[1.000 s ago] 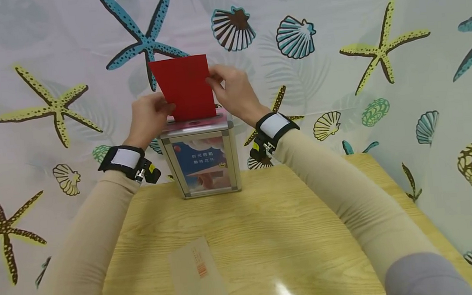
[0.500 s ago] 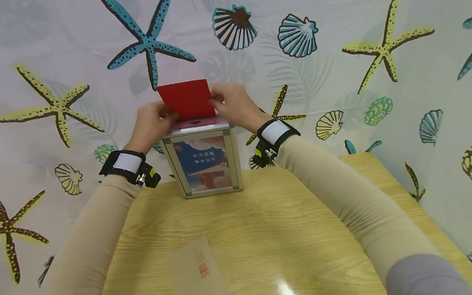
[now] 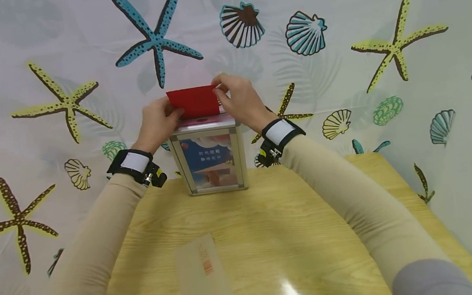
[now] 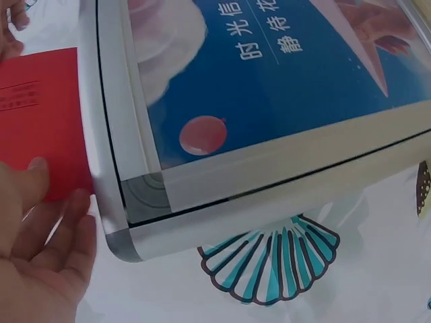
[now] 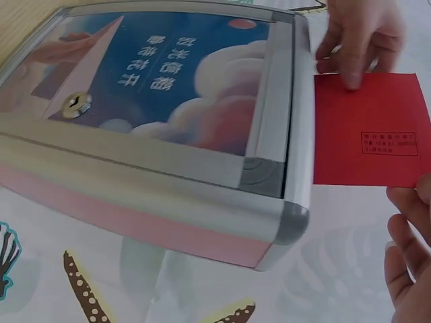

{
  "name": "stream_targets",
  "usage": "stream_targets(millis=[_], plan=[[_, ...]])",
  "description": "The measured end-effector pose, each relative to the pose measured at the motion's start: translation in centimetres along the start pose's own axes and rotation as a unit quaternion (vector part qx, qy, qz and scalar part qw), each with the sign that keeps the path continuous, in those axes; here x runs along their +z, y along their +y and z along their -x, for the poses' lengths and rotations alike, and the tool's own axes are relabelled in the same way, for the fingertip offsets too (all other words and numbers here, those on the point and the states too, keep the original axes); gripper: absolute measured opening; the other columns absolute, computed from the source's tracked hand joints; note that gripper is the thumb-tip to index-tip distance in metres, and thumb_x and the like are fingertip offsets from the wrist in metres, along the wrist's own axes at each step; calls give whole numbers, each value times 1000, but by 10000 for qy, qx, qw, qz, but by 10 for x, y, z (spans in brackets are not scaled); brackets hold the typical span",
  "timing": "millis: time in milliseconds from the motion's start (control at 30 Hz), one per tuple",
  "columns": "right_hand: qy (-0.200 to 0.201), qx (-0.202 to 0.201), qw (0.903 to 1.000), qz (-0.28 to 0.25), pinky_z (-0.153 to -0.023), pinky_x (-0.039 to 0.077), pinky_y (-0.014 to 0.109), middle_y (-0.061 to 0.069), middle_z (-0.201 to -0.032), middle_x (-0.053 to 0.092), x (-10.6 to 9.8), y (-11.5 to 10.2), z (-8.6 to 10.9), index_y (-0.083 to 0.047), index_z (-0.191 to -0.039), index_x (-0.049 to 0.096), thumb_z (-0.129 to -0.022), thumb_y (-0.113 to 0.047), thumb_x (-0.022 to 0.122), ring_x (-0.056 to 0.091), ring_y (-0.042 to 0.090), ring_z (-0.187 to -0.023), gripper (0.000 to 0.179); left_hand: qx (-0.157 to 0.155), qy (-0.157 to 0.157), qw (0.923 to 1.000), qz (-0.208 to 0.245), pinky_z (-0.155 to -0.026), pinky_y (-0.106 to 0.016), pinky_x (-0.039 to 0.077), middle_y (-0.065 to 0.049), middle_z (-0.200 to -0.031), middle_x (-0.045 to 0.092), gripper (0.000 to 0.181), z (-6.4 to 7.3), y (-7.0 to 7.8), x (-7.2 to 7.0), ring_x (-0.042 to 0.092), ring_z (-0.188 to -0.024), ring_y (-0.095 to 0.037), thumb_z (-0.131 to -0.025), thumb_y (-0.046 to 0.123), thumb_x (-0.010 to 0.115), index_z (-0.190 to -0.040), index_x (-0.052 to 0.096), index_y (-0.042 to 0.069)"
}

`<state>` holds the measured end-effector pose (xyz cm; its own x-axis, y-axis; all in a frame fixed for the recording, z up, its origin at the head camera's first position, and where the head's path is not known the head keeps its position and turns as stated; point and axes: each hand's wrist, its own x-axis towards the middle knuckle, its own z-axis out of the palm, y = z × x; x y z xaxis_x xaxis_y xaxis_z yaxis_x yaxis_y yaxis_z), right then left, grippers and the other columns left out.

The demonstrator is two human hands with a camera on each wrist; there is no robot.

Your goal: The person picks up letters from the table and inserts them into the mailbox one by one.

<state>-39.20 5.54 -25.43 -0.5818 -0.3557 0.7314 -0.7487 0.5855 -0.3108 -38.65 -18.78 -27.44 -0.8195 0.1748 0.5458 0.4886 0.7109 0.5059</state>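
A red envelope (image 3: pixel 194 102) stands upright in the top slot of a letter box (image 3: pixel 243 161), its lower part hidden inside. My left hand (image 3: pixel 159 122) pinches the envelope's left edge low down, close over the lid. In the left wrist view the thumb (image 4: pixel 30 185) lies on the red paper, with the fingers behind it. At the upper right corner, my right hand (image 3: pixel 241 98) pinches the envelope between thumb and fingers. Small dark print shows on the envelope's face (image 5: pixel 363 111) in the right wrist view.
A brown kraft envelope (image 3: pixel 203 277) with red print lies on the wooden table (image 3: pixel 293 222) near the front. Behind the box hangs a cloth (image 3: pixel 319 84) patterned with starfish and shells. A keyed lock (image 5: pixel 77 104) sits on the box's front.
The red envelope has sunk well down into the slot, with the left hand staying by its left edge. My right hand has dipped with it, then shifted up to the top right corner.
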Motion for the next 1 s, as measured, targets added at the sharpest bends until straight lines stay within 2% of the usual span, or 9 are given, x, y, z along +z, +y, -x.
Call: stream_targets(millis=[100, 200, 267, 367, 500, 633, 833, 1000], plan=[[-203, 98, 9997, -28, -84, 55, 34, 12, -101, 77, 3, 1, 0, 1, -117, 70, -106, -13, 57, 72, 22, -92, 23, -135, 257, 9995, 108, -101, -44, 56, -20, -120, 74, 27, 1, 1, -3, 72, -108, -33, -103, 15, 63, -126, 63, 1], [-300, 203, 9993, -10, -85, 55, 34, 12, -101, 77, 6, 2, 2, 0, -117, 71, -105, -14, 57, 71, 23, -93, 23, -266, 160, 9995, 101, -101, -45, 56, -21, -122, 73, 26, 2, 1, -4, 72, -108, -34, -104, 15, 61, -124, 63, -1], [-303, 168, 9994, 67, -88, 55, 34, 12, -105, 77, 6, 2, 2, -1, -116, 71, -104, -12, 58, 71, 24, -97, 20, -261, 18, 9997, -3, -100, -46, 56, -22, -120, 73, 25, 1, 0, -2, 71, -107, -35, -104, 15, 62, -123, 64, -1], [-362, 100, 9991, 210, -92, 56, 35, 12, -110, 78, 5, 2, 2, -2, -113, 72, -103, -9, 59, 72, 24, -103, 18, -195, -18, 9998, -40, -97, -47, 57, -23, -116, 73, 26, 1, -1, 1, 70, -104, -35, -103, 13, 63, -124, 65, -2], [-616, 127, 9972, 405, -89, 57, 34, 12, -108, 78, 5, 4, 3, -1, -110, 73, -102, -7, 58, 73, 23, -100, 18, -161, 176, 9997, 70, -99, -47, 56, -22, -118, 73, 26, 3, -2, 3, 70, -105, -34, -103, 12, 62, -127, 63, 2], [-852, 313, 9941, 602, -85, 57, 34, 12, -108, 78, 7, 7, 6, -1, -110, 74, -102, -7, 59, 73, 23, -97, 19, -112, 257, 9996, -15, -99, -45, 57, -19, -116, 74, 19, 4, 0, 5, 70, -103, -31, -104, 11, 61, -120, 67, 3], [-1195, 665, 9884, 658, -89, 58, 36, 13, -113, 77, 11, 9, 10, -2, -113, 76, -102, -8, 59, 73, 24, -103, 21, -116, -2, 9994, -322, -98, -46, 56, -20, -113, 75, 18, 3, 6, 5, 70, -104, -32, -103, 7, 60, -116, 72, 0], [-1469, 644, 9835, 841, -90, 58, 36, 13, -114, 76, 15, 9, 9, -3, -113, 77, -103, -9, 59, 72, 24, -104, 21, -9, -320, 9969, -712, -94, -48, 56, -21, -114, 74, 21, 2, 4, 6, 70, -104, -33, -102, 9, 62, -115, 75, -2]])
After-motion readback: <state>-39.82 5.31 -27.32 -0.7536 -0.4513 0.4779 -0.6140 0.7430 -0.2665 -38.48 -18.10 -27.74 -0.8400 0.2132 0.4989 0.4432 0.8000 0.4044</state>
